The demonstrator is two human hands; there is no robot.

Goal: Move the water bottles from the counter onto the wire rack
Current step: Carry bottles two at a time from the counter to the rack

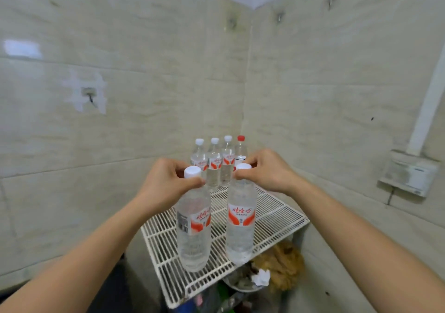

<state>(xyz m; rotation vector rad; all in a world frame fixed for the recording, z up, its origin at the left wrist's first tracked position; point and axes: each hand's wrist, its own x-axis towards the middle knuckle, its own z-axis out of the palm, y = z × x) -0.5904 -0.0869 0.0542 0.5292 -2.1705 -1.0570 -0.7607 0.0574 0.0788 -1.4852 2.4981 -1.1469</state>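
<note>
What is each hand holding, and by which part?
Left hand grips a water bottle by its neck, under the cap; right hand grips another bottle likewise.

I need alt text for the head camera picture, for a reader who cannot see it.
Two bare hands each grip a water bottle by its neck over a white wire rack in a tiled corner: the left hand holds the left bottle, the right hand the right bottle. Four more bottles stand at the rack's back.
</note>
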